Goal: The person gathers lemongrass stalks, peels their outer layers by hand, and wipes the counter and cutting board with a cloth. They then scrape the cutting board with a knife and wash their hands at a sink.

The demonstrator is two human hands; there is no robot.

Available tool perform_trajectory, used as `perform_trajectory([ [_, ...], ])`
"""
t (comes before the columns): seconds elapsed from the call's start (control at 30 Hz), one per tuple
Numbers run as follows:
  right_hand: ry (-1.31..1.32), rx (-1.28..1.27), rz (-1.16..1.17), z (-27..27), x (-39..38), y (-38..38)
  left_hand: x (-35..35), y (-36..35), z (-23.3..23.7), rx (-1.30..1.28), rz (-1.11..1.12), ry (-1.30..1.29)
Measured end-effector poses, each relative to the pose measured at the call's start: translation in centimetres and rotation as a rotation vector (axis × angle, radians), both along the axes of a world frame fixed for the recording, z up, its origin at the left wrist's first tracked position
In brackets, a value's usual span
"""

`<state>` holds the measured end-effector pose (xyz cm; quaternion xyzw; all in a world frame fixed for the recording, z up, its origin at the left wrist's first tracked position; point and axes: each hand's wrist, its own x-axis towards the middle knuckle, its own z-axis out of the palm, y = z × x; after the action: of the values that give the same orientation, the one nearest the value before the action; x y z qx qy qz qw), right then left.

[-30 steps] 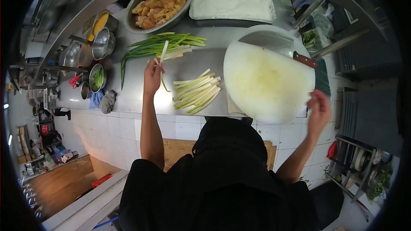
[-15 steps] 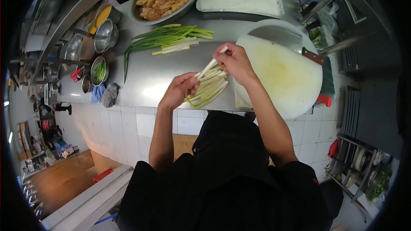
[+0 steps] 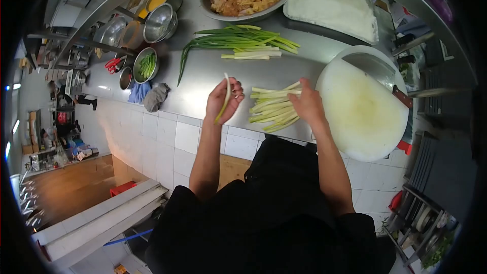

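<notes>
My left hand (image 3: 219,102) is raised near the table's front edge, a single scallion stalk (image 3: 227,89) held upright across its curled fingers. To its right, a pile of pale, cut scallion stalks (image 3: 271,107) lies on the steel table. My right hand (image 3: 308,102) is at the right end of that pile, thumb and forefinger around the end of a stalk. Farther back are long green scallion leaves (image 3: 231,39), with several short white stalks (image 3: 252,53) in front of them.
A round white cutting board (image 3: 362,111) carries a cleaver (image 3: 373,67) on the right. Behind stand a bowl of marinated meat (image 3: 204,1) and a tray of white powder (image 3: 375,33). Metal bowls (image 3: 161,23), red-handled scissors (image 3: 112,66) and cloths (image 3: 156,97) sit left.
My hands have moved apart. The left keeps a stalk and has turned palm up; the right has let go of it and lowered to the pile. The camera view has shifted left.
</notes>
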<state>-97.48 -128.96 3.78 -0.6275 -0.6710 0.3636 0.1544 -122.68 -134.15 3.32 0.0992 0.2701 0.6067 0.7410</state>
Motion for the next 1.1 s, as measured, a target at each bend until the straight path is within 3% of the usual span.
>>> perform_trajectory([
  [0.03, -0.161, -0.006, 0.038, 1.1, 0.1, -0.7, 1.2, 0.5, -0.1, 0.036, -0.027, -0.066],
  [0.17, -0.17, 0.01, 0.057, 6.0, 1.0, -3.5, 7.2, 1.6, 0.1, 0.092, -0.042, -0.237],
  [0.23, 0.112, 0.05, 0.153, 6.3, 2.3, -4.8, 11.0, 1.9, 0.8, 0.09, -0.041, -0.274],
  [0.3, 0.268, 0.097, 0.12, 6.9, 3.1, -5.9, 14.9, 1.5, 1.8, 0.089, 0.085, 0.047],
  [0.33, 0.317, 0.157, 0.089, 6.4, 3.5, -6.2, 16.1, 1.0, 1.5, 0.258, 0.036, 0.231],
  [0.37, 0.359, 0.22, 0.053, 5.6, 4.2, -6.5, 17.5, 0.3, 1.6, 0.267, -0.005, 0.204],
  [0.43, 0.499, 0.296, -0.038, 5.7, 6.9, -6.9, 20.9, -1.1, 2.8, 0.254, -0.02, 0.404],
  [0.5, 0.585, 0.255, -0.052, 6.7, 11.3, -7.7, 23.7, -1.2, 4.7, 0.504, -0.06, 0.573],
  [0.57, 0.537, 0.306, -0.14, 10.1, 16.9, -9.0, 26.7, -1.2, 5.8, 0.531, -0.058, 0.544],
  [0.63, 0.516, 0.593, -0.298, 11.6, 23.1, -10.8, 28.7, -1.4, 8.2, 0.76, -0.156, 0.78],
  [0.67, 0.683, 0.719, -0.429, 11.9, 25.9, -11.6, 30.4, -1.6, 9.4, 0.778, -0.216, 0.773],
  [0.7, 0.556, 0.801, -0.388, 12.1, 29.9, -12.0, 32.6, -1.3, 11.1, 0.856, -0.278, 0.786],
  [0.73, 0.799, 0.759, -0.509, 12.7, 32.0, -11.9, 35.1, -1.1, 12.6, 0.9, -0.34, 0.822],
  [0.83, 0.541, 0.904, -0.672, 9.3, 39.8, -8.3, 41.9, -1.3, 12.4, 1.023, -0.388, 0.733],
  [0.9, 0.379, 0.542, -0.647, 2.6, 47.5, -4.4, 43.8, -1.9, 12.8, 1.053, -0.439, 0.685],
  [0.93, -0.193, 0.448, -0.561, 1.5, 48.2, -4.2, 43.8, -2.2, 13.1, 1.081, -0.452, 0.714],
  [0.97, -0.573, 0.303, -0.461, -2.0, 51.4, -5.0, 43.5, -2.2, 13.3, 1.117, -0.467, 0.73],
  [1.03, -0.24, 0.342, -0.731, -8.0, 55.8, -7.8, 41.0, -1.5, 12.8, 1.146, -0.365, 0.905],
  [1.1, -0.282, 0.26, -0.81, -11.8, 57.7, -12.7, 36.2, -0.3, 11.3, 0.974, -0.162, 1.111],
])
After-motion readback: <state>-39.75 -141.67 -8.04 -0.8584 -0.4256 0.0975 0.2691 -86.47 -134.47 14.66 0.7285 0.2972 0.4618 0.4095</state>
